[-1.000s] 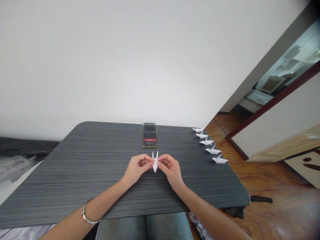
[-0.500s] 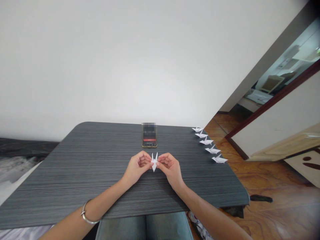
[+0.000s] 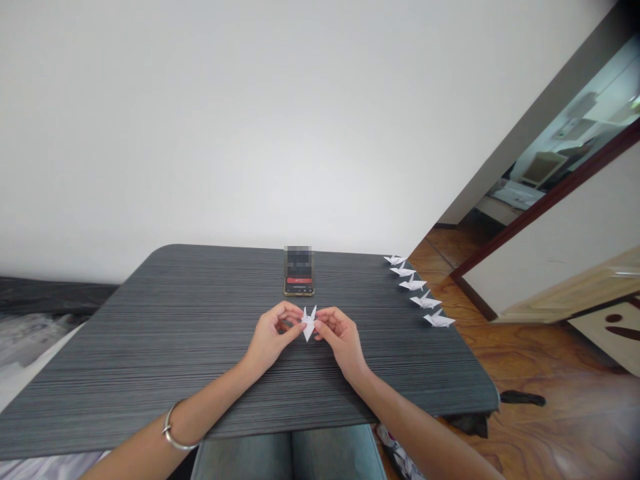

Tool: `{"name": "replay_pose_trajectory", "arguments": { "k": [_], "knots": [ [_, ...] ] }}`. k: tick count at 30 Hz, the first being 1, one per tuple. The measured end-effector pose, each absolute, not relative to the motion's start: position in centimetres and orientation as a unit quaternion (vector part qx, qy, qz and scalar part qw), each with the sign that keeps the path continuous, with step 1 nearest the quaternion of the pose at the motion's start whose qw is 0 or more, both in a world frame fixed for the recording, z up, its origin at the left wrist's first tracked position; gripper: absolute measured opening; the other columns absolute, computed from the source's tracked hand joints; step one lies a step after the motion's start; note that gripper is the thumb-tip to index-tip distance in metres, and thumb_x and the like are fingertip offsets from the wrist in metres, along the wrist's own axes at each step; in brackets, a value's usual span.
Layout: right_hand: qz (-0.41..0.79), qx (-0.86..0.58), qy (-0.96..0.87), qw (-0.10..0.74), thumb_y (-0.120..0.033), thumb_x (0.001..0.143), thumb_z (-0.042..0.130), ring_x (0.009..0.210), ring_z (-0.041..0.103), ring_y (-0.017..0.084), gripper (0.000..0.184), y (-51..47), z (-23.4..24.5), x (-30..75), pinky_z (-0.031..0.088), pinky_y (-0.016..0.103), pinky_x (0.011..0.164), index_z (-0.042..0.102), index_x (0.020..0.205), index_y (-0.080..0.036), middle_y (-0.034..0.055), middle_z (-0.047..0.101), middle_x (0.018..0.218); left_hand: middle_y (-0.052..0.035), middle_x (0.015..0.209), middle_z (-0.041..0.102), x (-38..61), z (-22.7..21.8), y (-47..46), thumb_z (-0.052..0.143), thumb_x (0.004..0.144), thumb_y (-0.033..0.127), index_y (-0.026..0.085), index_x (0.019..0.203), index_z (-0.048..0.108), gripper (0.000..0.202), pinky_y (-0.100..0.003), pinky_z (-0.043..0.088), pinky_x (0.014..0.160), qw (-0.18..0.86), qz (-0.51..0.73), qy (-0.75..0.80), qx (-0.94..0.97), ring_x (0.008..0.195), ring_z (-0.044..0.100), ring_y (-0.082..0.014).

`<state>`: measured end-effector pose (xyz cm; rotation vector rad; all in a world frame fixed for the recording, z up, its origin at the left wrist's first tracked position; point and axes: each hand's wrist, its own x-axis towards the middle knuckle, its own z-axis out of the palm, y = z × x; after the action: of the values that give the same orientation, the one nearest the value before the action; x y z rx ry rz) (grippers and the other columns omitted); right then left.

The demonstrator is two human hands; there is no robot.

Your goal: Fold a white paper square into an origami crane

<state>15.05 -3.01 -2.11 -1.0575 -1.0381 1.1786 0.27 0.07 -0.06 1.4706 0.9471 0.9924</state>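
Note:
A small white folded paper piece, with two points up and one down, is pinched between both hands above the dark grey striped table. My left hand grips its left side with thumb and fingers closed. My right hand grips its right side the same way. A silver bangle sits on my left wrist.
A phone lies flat at the table's far middle. Several finished white paper cranes line the right edge. Wooden floor and an open doorway are to the right. A white wall stands behind the table.
The paper piece has sunk a little into my fingers, and my left fingers have shifted along its left flap. Hands stay in the same place.

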Motion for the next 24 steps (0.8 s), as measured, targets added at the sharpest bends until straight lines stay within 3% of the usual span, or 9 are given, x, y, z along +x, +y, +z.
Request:
{"name": "replay_pose_trajectory", "arguments": {
  "k": [5,18,24],
  "knots": [
    [0.526,-0.448,-0.45,0.566,-0.027,0.069,0.063,0.063,0.057,0.011,0.016,-3.05,-2.06,15.09,0.045,0.019,0.052,0.06,0.081,-0.017,0.0005,0.062,0.072,-0.0034,0.069,0.064,0.19,-0.66,0.12,0.063,0.068,0.025,0.012,0.081,0.058,0.019,-0.022,0.044,0.06,0.567,0.405,0.388,0.603,0.063,0.059,-0.0126],
    [0.57,-0.456,-0.438,0.525,-0.029,0.071,0.061,0.051,0.059,0.011,0.021,-3.09,-1.85,15.15,0.044,0.02,0.049,0.056,0.086,-0.015,-0.0004,0.064,0.057,-0.0083,0.087,0.068,0.3,-0.51,0.07,0.064,0.067,0.024,0.011,0.085,0.062,0.023,-0.029,0.049,0.074,0.609,0.411,0.373,0.567,0.078,0.063,-0.0177],
    [0.57,-0.437,-0.425,0.551,-0.024,0.066,0.065,0.049,0.056,0.009,0.027,-3.0,-1.72,14.97,0.042,0.019,0.047,0.054,0.088,-0.017,-0.0043,0.06,0.055,-0.0083,0.089,0.067,0.26,-0.48,-0.02,0.063,0.068,0.025,0.011,0.084,0.063,0.021,-0.031,0.048,0.079,0.605,0.417,0.367,0.57,0.082,0.062,-0.0188]
  ]
}}
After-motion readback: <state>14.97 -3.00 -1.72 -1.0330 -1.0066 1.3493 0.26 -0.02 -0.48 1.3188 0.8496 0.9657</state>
